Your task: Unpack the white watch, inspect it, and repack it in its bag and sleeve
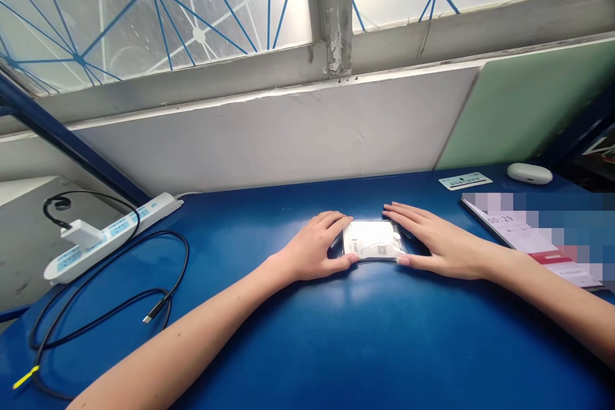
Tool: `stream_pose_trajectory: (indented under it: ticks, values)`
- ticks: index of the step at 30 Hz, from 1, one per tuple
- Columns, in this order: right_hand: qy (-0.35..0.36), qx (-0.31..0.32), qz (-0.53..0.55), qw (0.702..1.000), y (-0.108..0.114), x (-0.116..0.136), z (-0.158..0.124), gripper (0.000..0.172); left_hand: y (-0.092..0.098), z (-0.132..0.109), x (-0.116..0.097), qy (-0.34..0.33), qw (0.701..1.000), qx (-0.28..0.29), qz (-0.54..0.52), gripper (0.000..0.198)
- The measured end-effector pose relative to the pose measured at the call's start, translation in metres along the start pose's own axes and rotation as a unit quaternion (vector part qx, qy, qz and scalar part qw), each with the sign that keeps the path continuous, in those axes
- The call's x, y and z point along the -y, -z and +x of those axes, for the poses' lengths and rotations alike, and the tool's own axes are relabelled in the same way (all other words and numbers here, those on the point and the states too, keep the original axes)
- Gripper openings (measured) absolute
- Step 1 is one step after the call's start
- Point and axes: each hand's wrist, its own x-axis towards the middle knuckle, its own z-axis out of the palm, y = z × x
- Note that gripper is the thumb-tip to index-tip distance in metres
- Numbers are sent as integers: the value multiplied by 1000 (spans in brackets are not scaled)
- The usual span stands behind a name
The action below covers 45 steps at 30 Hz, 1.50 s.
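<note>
A small flat package (372,240) in clear plastic lies on the blue table (336,346). Its top bears a white label with a barcode and a square code, partly washed out by glare. My left hand (321,246) grips its left side, thumb at the near corner and fingers at the far corner. On the opposite side my right hand (432,240) holds it the same way, fingers reaching over the far edge and thumb at the near right corner. The contents of the package cannot be made out.
To the left, a white power strip (120,230) holds a white charger (81,234) with a looped black cable (185,262). On the right are a partly blurred tablet-like screen (509,230) showing a timer, a card (465,180) and a white earbud case (529,173). A wall and windows stand behind.
</note>
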Motion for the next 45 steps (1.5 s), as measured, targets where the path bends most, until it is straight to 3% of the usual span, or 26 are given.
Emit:
stream_pose_trajectory:
  ticks: [14, 45]
  values:
    - [22, -30, 0, 999, -3, -1, 0, 84, 2, 1, -2, 0, 1000, -2, -11, 63]
    - [13, -11, -22, 1000, -2, 0, 0, 83, -1, 1, 2, 3, 1000, -3, -3, 69]
